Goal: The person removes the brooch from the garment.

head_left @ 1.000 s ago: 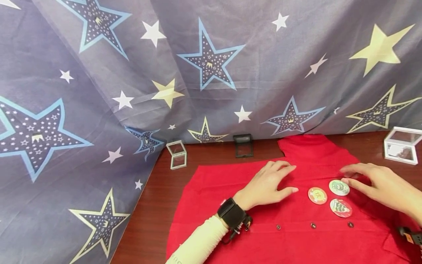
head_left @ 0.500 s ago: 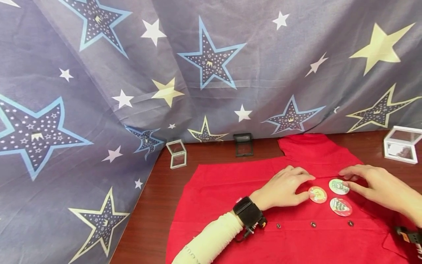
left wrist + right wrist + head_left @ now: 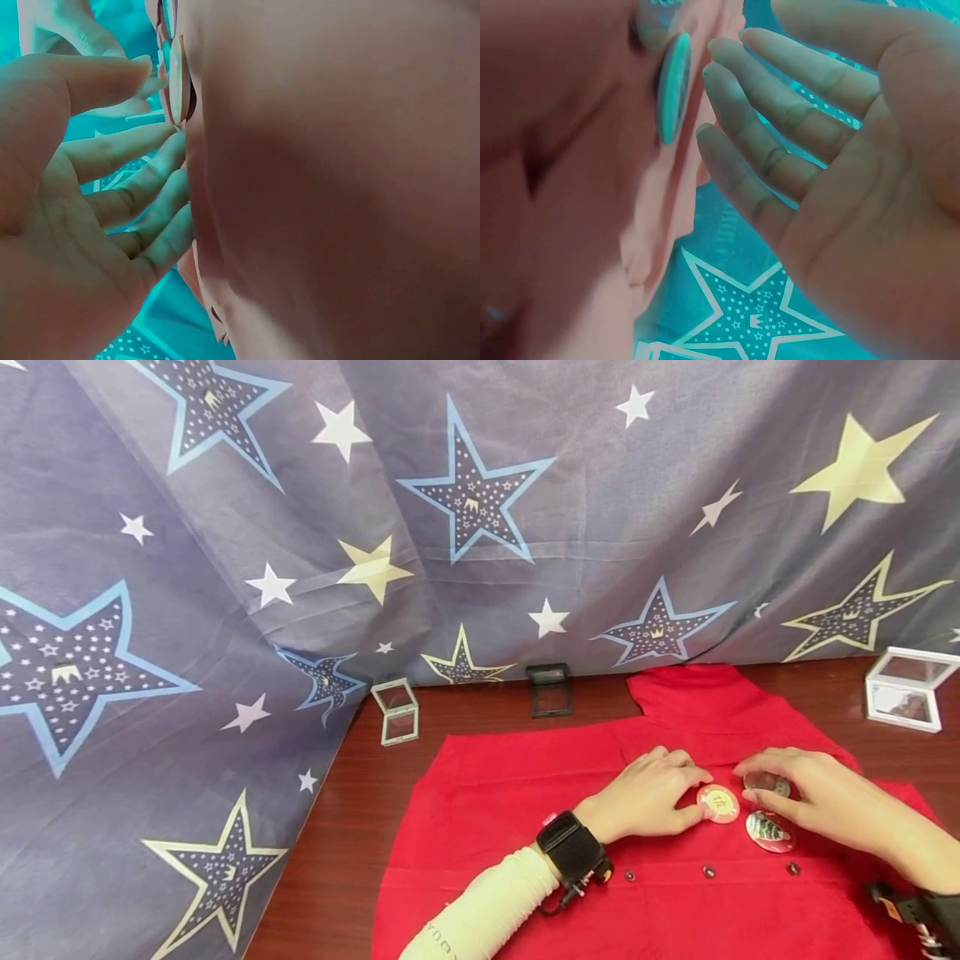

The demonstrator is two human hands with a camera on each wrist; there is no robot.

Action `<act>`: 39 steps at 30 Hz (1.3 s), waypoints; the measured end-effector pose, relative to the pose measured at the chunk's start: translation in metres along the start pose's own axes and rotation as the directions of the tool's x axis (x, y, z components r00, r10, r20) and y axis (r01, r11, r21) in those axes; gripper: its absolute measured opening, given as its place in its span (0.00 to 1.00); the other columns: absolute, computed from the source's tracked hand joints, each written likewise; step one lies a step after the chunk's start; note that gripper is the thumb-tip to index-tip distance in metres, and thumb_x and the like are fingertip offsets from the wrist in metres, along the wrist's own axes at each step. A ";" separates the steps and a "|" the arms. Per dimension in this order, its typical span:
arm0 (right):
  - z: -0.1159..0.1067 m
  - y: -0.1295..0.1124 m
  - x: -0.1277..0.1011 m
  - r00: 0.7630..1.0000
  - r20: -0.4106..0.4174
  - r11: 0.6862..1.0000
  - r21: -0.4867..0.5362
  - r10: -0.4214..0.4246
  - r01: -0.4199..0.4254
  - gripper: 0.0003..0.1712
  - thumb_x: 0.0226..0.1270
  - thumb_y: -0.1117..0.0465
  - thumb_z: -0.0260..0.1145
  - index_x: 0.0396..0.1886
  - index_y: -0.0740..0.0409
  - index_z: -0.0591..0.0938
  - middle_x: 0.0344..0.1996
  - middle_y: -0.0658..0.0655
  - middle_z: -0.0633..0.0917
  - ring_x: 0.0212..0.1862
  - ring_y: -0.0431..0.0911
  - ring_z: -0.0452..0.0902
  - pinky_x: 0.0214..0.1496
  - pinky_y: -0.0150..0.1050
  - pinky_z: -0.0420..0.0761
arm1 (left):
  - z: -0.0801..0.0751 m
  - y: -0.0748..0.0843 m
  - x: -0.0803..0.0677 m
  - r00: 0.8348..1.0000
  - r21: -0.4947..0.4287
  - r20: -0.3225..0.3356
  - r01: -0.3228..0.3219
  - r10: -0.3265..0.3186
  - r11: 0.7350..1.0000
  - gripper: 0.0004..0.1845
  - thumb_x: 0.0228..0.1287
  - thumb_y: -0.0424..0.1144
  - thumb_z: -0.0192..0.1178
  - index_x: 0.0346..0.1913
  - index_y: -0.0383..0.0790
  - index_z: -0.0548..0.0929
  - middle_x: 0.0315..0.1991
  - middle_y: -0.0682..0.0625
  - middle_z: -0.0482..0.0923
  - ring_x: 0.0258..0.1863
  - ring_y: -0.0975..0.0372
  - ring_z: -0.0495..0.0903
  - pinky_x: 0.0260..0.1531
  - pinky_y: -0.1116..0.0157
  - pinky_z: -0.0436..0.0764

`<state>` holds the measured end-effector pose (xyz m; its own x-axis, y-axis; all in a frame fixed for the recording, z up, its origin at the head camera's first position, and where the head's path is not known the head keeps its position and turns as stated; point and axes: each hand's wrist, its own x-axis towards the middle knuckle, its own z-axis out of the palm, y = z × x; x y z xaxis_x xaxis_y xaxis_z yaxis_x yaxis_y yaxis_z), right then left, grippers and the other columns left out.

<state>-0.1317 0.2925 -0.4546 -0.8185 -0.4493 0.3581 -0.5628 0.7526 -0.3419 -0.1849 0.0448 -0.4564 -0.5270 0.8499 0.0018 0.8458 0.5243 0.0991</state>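
Observation:
A red button-front shirt (image 3: 525, 793) lies spread out, with three round badges on its chest. My left hand (image 3: 647, 795) has thumb and forefinger at the left edge of an orange badge with a yellow centre (image 3: 718, 804). In the left wrist view its fingers (image 3: 139, 199) are loosely extended, their tips at the cloth, below an edge-on badge (image 3: 179, 79). My right hand (image 3: 821, 797) arches over a greenish badge (image 3: 772, 785), partly hiding it. Its fingers (image 3: 742, 112) are relaxed and apart in the right wrist view. A red badge with a tree picture (image 3: 771, 832) lies just below.
On the brown table (image 3: 322, 843) behind the shirt stand a small pale open frame case (image 3: 397, 712), a black one (image 3: 550, 691) and a larger white one (image 3: 909, 689). A star-print curtain (image 3: 480, 593) hangs along the back and left.
My left hand has moved right, up to the orange badge. My right hand has shifted left over the greenish badge, covering more of it. The badges keep their arrangement.

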 end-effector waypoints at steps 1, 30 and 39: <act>0.001 -0.001 0.000 1.000 0.007 1.000 0.008 0.003 -0.003 0.21 0.49 0.59 0.84 0.45 0.49 0.88 0.38 0.39 0.85 0.36 0.31 0.76 0.38 0.31 0.80 | 0.000 0.000 0.000 1.000 0.002 0.003 0.005 -0.005 1.000 0.25 0.70 0.59 0.61 0.66 0.56 0.81 0.53 0.62 0.75 0.43 0.71 0.65 0.45 0.76 0.67; 0.026 -0.005 0.005 1.000 -0.004 0.997 0.079 -0.013 0.014 0.23 0.42 0.65 0.86 0.37 0.48 0.84 0.30 0.36 0.78 0.28 0.27 0.70 0.27 0.29 0.72 | 0.009 -0.001 0.004 0.994 -0.092 -0.055 0.090 -0.096 0.992 0.12 0.64 0.54 0.70 0.47 0.57 0.86 0.35 0.66 0.72 0.37 0.73 0.66 0.40 0.77 0.64; 0.028 -0.006 0.004 0.998 -0.068 0.994 0.109 -0.003 0.011 0.28 0.36 0.69 0.87 0.33 0.44 0.80 0.27 0.34 0.76 0.27 0.28 0.70 0.27 0.24 0.70 | 0.009 -0.005 0.002 0.995 -0.182 -0.077 0.053 -0.068 0.982 0.08 0.65 0.50 0.71 0.44 0.56 0.86 0.34 0.69 0.75 0.37 0.77 0.67 0.42 0.81 0.63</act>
<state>-0.1350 0.2731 -0.4752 -0.8069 -0.4181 0.4172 -0.5806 0.6908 -0.4308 -0.1894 0.0450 -0.4659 -0.5880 0.8057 0.0717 0.7875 0.5499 0.2784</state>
